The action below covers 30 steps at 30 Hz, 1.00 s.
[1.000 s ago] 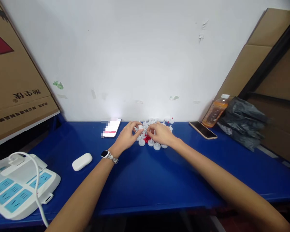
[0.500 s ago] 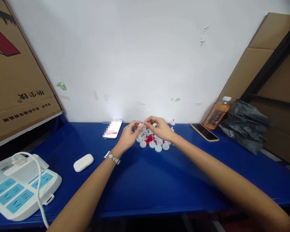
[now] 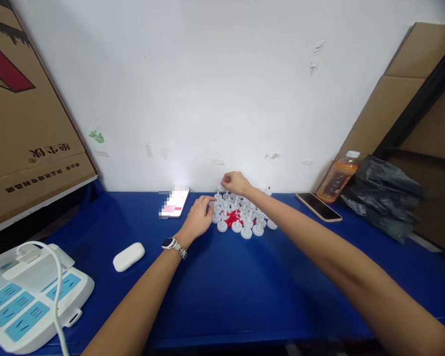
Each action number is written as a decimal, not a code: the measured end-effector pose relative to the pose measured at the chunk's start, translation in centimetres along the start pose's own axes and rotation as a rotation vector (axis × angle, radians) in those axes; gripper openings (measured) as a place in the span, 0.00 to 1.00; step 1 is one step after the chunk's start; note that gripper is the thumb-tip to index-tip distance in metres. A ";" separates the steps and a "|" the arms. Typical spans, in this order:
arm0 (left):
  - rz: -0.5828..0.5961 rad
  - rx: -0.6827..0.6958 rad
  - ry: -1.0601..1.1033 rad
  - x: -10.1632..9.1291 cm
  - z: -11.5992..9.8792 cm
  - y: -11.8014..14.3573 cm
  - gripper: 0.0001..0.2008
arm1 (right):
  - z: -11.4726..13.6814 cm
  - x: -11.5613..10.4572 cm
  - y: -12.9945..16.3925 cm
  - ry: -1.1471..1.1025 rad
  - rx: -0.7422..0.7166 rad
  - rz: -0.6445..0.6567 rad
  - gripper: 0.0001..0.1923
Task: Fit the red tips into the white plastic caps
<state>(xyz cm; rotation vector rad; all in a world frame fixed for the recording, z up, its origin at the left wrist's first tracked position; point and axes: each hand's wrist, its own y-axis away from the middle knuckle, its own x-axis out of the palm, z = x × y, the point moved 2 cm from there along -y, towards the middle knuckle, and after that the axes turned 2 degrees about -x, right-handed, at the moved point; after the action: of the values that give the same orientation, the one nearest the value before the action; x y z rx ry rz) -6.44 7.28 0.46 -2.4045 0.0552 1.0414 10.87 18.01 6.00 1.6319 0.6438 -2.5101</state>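
A blue desk (image 3: 222, 296) is seen by a white wall (image 3: 207, 89). Two phones (image 3: 319, 206) and one bottle (image 3: 337, 179) are counted; white caps (image 3: 246, 232) and red bits (image 3: 233, 218) are too many. They are found at three o'clock from the left hand (image 3: 197, 219), its grip spread, and five o'clock from the right hand (image 3: 238, 184), its grip curled; whether anything is held there cannot be told.

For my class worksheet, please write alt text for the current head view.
A person's left hand is at the left edge and right hand at the back of round, whitish plastic caps clustered around small red pieces on a blue table. A lit phone lies to the left, a dark-screened phone to the right.
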 end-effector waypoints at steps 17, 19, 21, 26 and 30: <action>0.038 0.006 -0.013 0.1 -1.0 0.4 0.14 | -0.1 0.8 -0.8 0.122 0.149 0.064 0.15; 0.014 0.028 -0.008 -0.1 -1.7 0.5 0.14 | -0.5 -0.4 0.1 0.084 0.163 0.021 0.16; -0.010 0.054 -0.014 -0.2 -2.5 0.5 0.13 | -1.3 -1.8 1.5 0.041 0.192 -0.040 0.16; -0.034 0.112 -0.013 -0.2 -5.1 -0.1 0.12 | -5.8 -4.9 6.3 -0.040 0.295 -0.137 0.14; 0.009 0.155 0.003 1.2 -7.2 -1.5 0.11 | -10.5 -6.3 9.8 -0.066 0.394 -0.197 0.14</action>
<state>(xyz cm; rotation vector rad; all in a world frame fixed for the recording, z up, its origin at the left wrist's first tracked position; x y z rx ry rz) -0.43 5.39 4.38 -2.2685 0.1426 0.9993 25.38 12.14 5.03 1.6558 0.3302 -2.9739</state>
